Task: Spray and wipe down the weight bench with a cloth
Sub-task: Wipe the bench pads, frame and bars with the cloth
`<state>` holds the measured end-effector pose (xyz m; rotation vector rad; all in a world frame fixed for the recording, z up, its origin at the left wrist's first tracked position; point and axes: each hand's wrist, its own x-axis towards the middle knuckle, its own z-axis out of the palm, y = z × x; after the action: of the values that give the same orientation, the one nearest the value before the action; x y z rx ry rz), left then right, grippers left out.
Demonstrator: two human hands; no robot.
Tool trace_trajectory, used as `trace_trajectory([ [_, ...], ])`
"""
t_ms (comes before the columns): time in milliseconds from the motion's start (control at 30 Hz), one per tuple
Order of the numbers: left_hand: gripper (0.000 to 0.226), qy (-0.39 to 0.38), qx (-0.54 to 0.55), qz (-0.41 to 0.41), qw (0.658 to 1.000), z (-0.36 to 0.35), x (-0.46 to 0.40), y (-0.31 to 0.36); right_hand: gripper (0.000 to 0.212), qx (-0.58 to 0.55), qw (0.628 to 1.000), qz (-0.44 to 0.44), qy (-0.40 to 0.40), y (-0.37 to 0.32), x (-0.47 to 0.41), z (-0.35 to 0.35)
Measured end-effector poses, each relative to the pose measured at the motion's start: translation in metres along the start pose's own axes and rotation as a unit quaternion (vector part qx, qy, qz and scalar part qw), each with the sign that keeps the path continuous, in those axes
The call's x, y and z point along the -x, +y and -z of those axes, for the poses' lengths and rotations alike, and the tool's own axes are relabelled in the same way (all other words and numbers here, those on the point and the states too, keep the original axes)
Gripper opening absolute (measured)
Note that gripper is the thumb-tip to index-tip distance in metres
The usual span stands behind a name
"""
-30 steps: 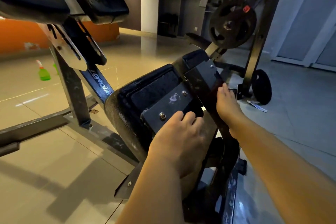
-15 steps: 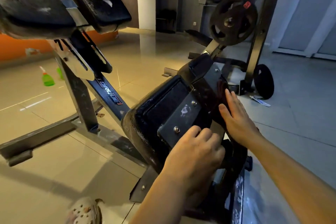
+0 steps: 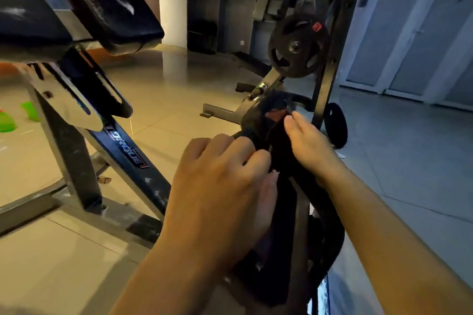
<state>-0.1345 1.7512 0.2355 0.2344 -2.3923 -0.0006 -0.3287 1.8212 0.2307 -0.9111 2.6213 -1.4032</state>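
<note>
The black seat pad (image 3: 263,112) of the weight bench is turned nearly edge-on between my hands, its dark underside bracket (image 3: 286,202) facing me. My left hand (image 3: 222,186) is curled over the pad's near edge and grips it. Fingers straight and together, my right hand (image 3: 309,146) lies flat against the pad's right side. The dusty black backrest pad (image 3: 110,2) hangs overhead at the upper left. A green spray bottle (image 3: 6,123) stands on the floor at the far left. No cloth is visible.
The bench's steel frame (image 3: 128,151) slants down to floor rails on my left. A loaded weight plate (image 3: 297,46) and a small black disc (image 3: 337,125) sit on a rack behind the seat. Tiled floor (image 3: 166,89) stretches beyond.
The seat pad has swung from showing its broad underside to nearly edge-on. Both hands have come closer together on it, the left now wrapped over its edge. The view has shifted closer.
</note>
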Motion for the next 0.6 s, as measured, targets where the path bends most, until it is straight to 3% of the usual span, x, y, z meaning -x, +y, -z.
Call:
trace_trajectory([
  [167, 0.033, -0.016, 0.025, -0.024, 0.999, -0.003, 0.007, -0.019, 0.041, 0.252, 0.965, 0.044, -0.066, -0.033, -0.015, 0.011],
  [367, 0.030, 0.034, 0.100, -0.036, 0.994, 0.002, 0.002, -0.041, 0.028, 0.284, 0.940, 0.186, -0.043, -0.016, 0.013, 0.010],
  [600, 0.032, 0.015, 0.175, -0.017, 0.984, -0.007, 0.003, -0.073, 0.037, 0.353, 0.931, 0.076, -0.043, -0.023, -0.028, 0.011],
])
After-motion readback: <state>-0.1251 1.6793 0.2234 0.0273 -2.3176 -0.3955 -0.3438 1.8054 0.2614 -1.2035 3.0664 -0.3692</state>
